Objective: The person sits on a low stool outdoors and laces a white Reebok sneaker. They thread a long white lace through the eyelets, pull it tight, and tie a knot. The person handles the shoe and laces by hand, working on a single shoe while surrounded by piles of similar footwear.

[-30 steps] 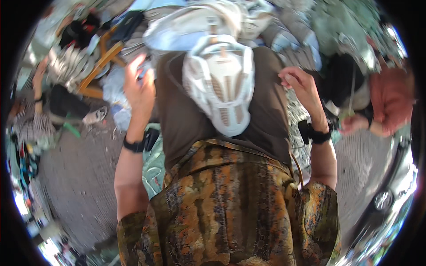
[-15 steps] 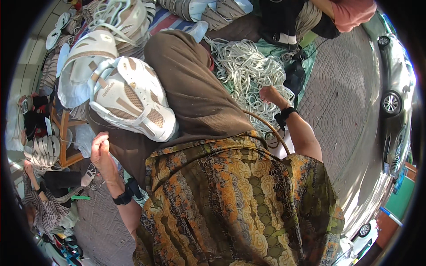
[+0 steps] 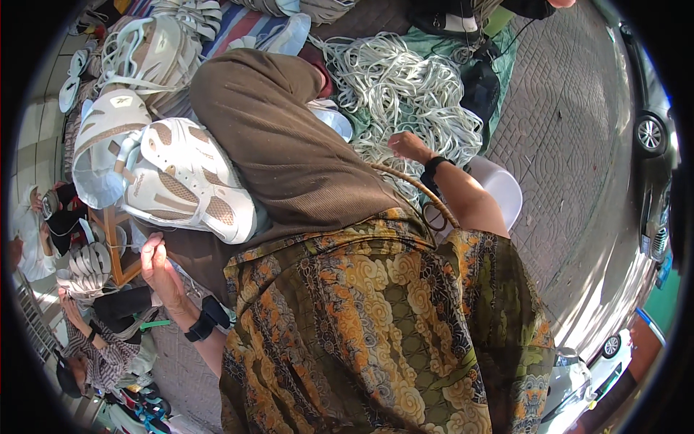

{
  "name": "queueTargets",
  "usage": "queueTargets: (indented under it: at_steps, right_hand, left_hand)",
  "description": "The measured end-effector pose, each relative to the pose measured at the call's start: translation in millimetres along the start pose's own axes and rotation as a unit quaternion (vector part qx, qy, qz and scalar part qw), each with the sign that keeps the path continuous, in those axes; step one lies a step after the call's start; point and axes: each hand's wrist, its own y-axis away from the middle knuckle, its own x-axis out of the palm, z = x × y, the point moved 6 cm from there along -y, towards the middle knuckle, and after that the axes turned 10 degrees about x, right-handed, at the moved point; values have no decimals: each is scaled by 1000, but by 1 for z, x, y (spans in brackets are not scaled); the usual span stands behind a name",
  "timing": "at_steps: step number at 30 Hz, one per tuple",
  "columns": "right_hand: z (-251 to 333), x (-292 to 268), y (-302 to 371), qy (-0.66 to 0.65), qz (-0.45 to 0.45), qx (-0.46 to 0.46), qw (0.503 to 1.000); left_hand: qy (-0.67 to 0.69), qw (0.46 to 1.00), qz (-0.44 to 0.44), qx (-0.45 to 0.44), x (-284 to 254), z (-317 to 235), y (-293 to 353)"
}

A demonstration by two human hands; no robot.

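A white and tan shoe upper (image 3: 191,177) rests on my lap at the left, against my brown trouser leg. My left hand (image 3: 165,273) is just below it, apart from it, with fingers bent together; anything pinched there is too small to make out. On the right, my right hand (image 3: 410,147) is closed at the near edge of a tangled pile of white shoelaces (image 3: 405,87). What its fingers grip, if anything, is hidden. Another white upper (image 3: 108,137) lies right beside the first, at its upper left.
More shoe uppers (image 3: 155,54) are stacked at the far left on striped cloth. A wooden frame (image 3: 119,249) stands beside my left knee. A white tub (image 3: 502,189) is behind my right forearm. Co-workers sit at lower left, one in a checked top (image 3: 108,354). Cars are parked at right.
My right hand has moved left across the near edge of the lace pile. The whole view has shifted, bringing more of the white tub into sight. My left hand stays below the shoe upper.
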Motion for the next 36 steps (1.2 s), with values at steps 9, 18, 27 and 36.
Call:
queueTargets:
  at_steps: [9, 18, 27, 36]
  right_hand:
    - [-20, 24, 22, 140, -90, 15, 986]
    - [-26, 3, 20, -8, -225, 9, 974]
    - [-28, 5, 3, -282, -31, 50, 957]
    - [-7, -17, 26, 4, -239, -14, 971]
  left_hand:
    - [-33, 999, 6, -25, 1, -7, -5]
    - [-23, 999, -9, -37, 3, -11, -6]
    - [-8, 999, -4, -42, 0, -6, -6]
    - [-8, 999, 1, -37, -1, -3, -7]
